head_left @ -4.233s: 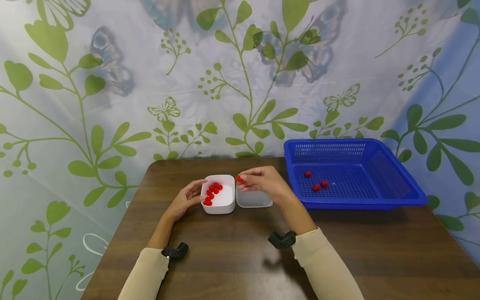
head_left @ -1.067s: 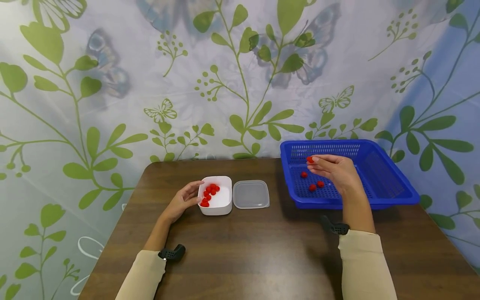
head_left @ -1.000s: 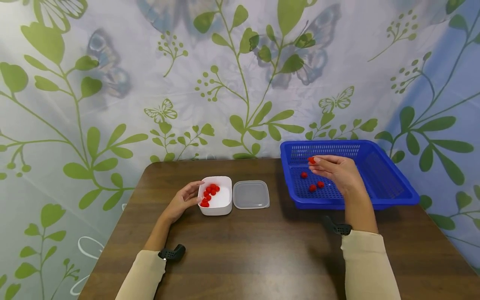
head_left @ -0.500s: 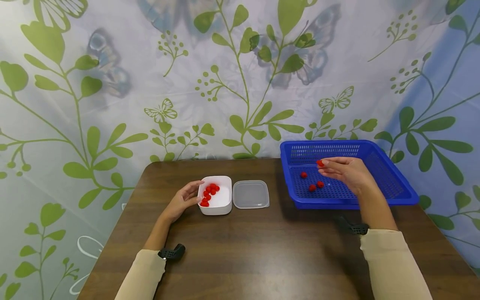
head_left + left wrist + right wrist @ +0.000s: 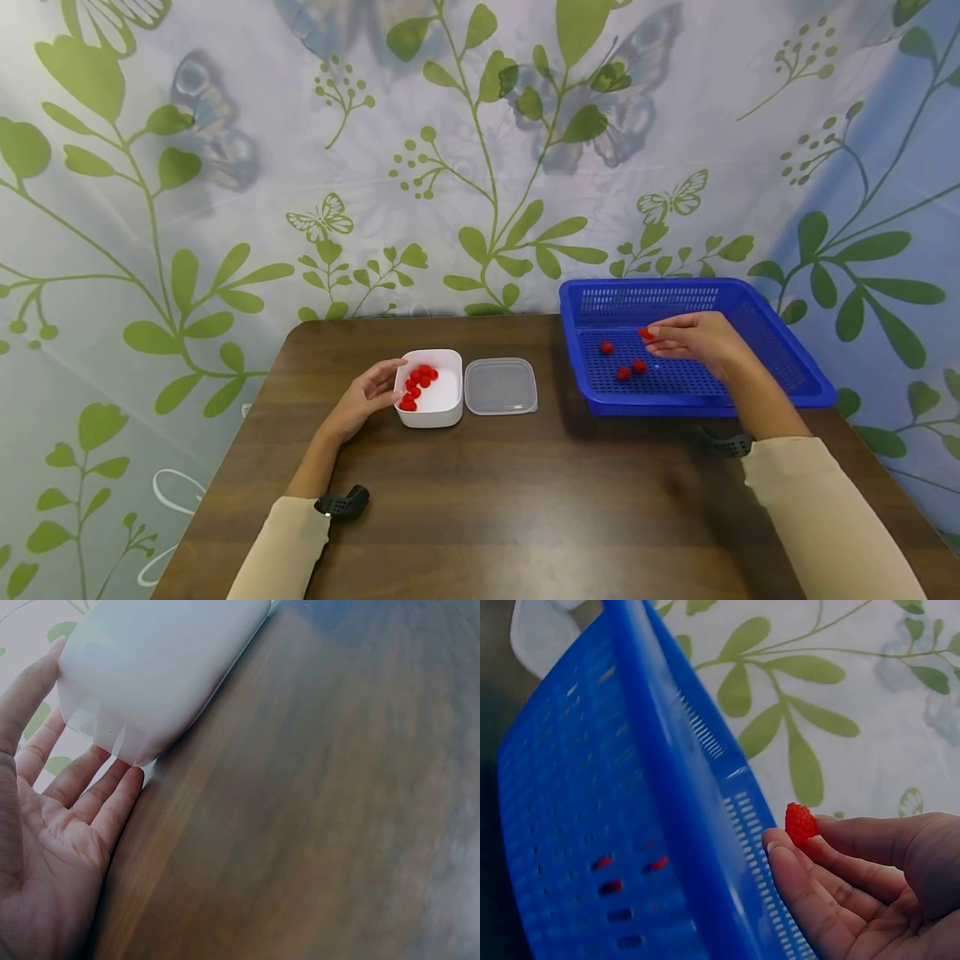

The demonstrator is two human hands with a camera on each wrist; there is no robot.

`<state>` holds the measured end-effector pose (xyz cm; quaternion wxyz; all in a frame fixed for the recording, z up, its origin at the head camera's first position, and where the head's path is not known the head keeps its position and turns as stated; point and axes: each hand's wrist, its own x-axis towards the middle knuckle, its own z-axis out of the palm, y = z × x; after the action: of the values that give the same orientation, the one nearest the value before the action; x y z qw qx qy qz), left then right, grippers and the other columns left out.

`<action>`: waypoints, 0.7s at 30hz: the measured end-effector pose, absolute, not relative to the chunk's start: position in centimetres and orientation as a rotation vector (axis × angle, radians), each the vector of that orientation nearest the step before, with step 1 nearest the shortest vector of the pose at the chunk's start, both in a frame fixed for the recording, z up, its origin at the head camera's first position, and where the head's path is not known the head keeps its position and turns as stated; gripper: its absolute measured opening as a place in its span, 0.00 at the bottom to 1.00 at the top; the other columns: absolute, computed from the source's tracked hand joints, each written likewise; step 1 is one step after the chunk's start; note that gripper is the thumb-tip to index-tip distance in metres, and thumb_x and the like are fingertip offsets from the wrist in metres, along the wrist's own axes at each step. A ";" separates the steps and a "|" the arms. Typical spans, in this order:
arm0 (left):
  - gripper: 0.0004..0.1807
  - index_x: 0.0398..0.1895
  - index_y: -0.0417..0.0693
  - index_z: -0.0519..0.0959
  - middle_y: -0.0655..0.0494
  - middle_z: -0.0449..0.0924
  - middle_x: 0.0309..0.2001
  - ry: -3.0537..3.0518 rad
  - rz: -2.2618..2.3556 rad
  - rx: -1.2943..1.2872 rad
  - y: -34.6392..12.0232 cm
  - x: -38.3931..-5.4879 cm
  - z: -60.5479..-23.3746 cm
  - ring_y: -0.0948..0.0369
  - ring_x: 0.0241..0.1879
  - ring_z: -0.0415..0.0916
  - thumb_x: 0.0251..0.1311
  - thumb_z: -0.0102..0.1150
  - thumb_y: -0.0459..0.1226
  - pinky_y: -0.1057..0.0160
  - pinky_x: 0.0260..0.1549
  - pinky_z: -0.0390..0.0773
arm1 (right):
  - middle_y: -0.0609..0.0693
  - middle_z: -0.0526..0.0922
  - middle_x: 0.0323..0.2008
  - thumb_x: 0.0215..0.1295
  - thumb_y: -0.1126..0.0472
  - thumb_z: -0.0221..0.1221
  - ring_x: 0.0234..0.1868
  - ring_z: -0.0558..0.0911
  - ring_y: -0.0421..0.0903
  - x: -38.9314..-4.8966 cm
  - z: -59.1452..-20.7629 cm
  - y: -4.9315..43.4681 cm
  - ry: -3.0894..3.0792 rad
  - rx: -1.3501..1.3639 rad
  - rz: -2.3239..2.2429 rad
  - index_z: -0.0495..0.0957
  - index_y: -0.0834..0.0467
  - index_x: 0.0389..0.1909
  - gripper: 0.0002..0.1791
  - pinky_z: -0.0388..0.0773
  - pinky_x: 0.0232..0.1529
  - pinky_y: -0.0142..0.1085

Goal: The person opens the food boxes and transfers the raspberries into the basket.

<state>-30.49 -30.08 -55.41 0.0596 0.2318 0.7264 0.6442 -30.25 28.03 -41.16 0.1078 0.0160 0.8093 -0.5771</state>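
Note:
My right hand (image 5: 701, 337) pinches a red raspberry (image 5: 801, 823) between thumb and fingertips, over the blue basket (image 5: 697, 405). Below and left of it, three raspberries lie on the basket's perforated floor, one a raspberry (image 5: 607, 347) apart from the other two. My left hand (image 5: 365, 400) rests its fingertips against the left side of a white square box (image 5: 442, 417), its fingers loosely extended in the left wrist view. Several raspberries (image 5: 413, 391) sit along the left part of the box, inside it.
A translucent lid (image 5: 501, 387) lies flat just right of the white box, between it and the basket. All stand on a brown wooden table (image 5: 480, 500). Behind it hangs a patterned cloth (image 5: 465, 167) with green leaves and butterflies.
My right hand has moved from the white box over to the basket, then right and slightly lower inside its outline, still pinching a raspberry. My left hand stays at the box.

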 end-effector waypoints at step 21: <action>0.30 0.71 0.41 0.67 0.43 0.66 0.72 2.199 1.941 0.700 -30.2 -30.4 -55.3 0.49 0.72 0.61 0.66 0.60 0.28 0.52 0.72 0.60 | 0.62 0.87 0.45 0.74 0.65 0.59 0.42 0.89 0.53 -32.5 -42.4 30.1 2.434 0.111 -1.453 0.72 0.79 0.60 0.23 0.83 0.49 0.48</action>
<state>-30.42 -30.15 -55.31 0.0629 0.2315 0.7278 0.6424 -32.53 30.07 -42.37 0.1517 0.0386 0.8481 -0.5063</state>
